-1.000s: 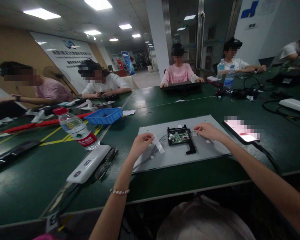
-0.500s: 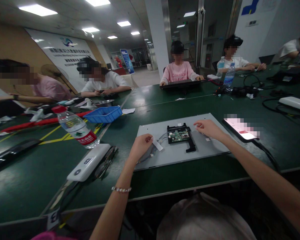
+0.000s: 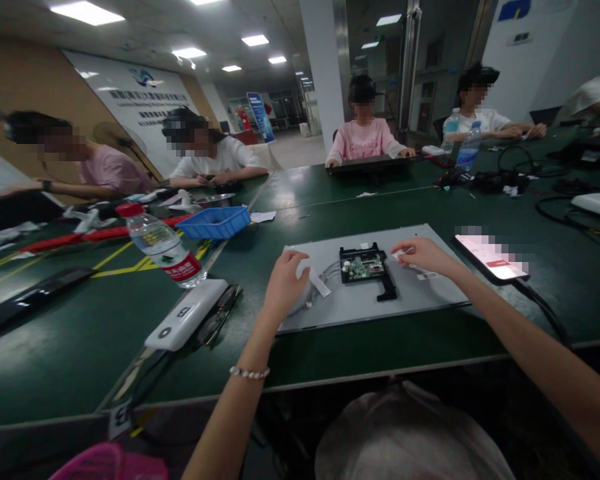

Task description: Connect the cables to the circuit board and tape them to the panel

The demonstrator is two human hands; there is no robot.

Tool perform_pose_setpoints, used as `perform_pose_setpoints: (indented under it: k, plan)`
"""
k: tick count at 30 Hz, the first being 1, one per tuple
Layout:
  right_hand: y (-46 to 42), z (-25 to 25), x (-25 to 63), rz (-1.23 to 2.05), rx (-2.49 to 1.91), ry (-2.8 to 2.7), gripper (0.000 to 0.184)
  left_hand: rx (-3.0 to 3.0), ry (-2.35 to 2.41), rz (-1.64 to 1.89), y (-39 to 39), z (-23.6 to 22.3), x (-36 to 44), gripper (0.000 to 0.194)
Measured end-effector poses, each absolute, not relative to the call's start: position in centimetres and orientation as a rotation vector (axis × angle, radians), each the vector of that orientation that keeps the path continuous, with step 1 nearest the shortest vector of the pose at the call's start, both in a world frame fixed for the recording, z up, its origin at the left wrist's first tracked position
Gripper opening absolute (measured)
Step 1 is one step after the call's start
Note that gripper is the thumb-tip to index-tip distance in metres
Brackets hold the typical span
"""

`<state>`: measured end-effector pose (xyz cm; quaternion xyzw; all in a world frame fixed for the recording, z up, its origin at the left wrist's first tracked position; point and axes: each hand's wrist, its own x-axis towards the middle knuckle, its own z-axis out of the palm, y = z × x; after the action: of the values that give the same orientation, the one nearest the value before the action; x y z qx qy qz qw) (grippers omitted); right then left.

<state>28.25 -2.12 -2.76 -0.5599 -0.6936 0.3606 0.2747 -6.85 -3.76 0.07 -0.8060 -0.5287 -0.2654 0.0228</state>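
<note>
A flat grey panel (image 3: 350, 310) lies before me on the green table. Near its middle sits a black plastic frame (image 3: 389, 288) with a green circuit board (image 3: 365, 268) in it. Grey cables (image 3: 331, 268) run from the board leftward, partly behind my left hand. My left hand (image 3: 286, 279) is over the panel's left side, its thumb and fingers apart, beside a white strip (image 3: 322, 283). Right of the frame, my right hand (image 3: 423, 255) pinches a small white piece (image 3: 397, 254), maybe tape or paper. A small label (image 3: 427, 275) lies under that wrist.
A lit phone (image 3: 493, 259) with a cable lies right of the panel. To the left are a white power bank (image 3: 187, 317), eyeglasses (image 3: 220, 316), a water bottle (image 3: 167, 250) and a blue tray (image 3: 215, 223). Several people sit around the table, one opposite in pink (image 3: 365, 140).
My left fingers have spread apart and lifted slightly beside the white strip. A white piece now shows more clearly in my right fingertips. The whole view has shifted slightly.
</note>
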Motion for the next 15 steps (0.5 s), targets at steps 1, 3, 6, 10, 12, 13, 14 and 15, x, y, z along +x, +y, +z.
perform_pose_setpoints:
  k: [1,3,6,10,12,13,14,15]
  plan:
    - [-2.2,-2.7,28.2,0.979,-1.497,-1.864,0.028,-2.487,-1.602,-0.777,-4.2,0.5,-6.4,0.022]
    - [-2.2,-2.7,28.2,0.991,-1.484,-1.864,0.029,-2.527,-1.555,-0.613,-5.1,1.0,-5.6,0.020]
    - [-2.2,-2.8,28.1,1.005,-1.479,-1.863,0.029,-2.497,-1.642,-0.330,-6.6,0.5,-4.3,0.026]
    - [-2.1,-3.1,28.0,1.003,-1.490,-1.837,0.029,-2.450,-1.757,-0.076,-7.8,-1.3,-3.6,0.043]
    - [-2.1,-3.2,27.9,0.997,-1.489,-1.824,0.028,-2.451,-1.754,-0.058,-8.0,-1.9,-3.5,0.044]
    - [-2.1,-3.2,27.9,1.002,-1.486,-1.813,0.027,-2.456,-1.750,-0.056,-8.1,-2.0,-3.6,0.044]
    - [-2.2,-3.2,27.8,1.014,-1.479,-1.798,0.026,-2.458,-1.751,-0.047,-8.2,-2.0,-3.6,0.044]
    - [-2.2,-3.3,27.7,1.032,-1.470,-1.777,0.026,-2.459,-1.758,-0.028,-8.3,-1.9,-3.6,0.044]
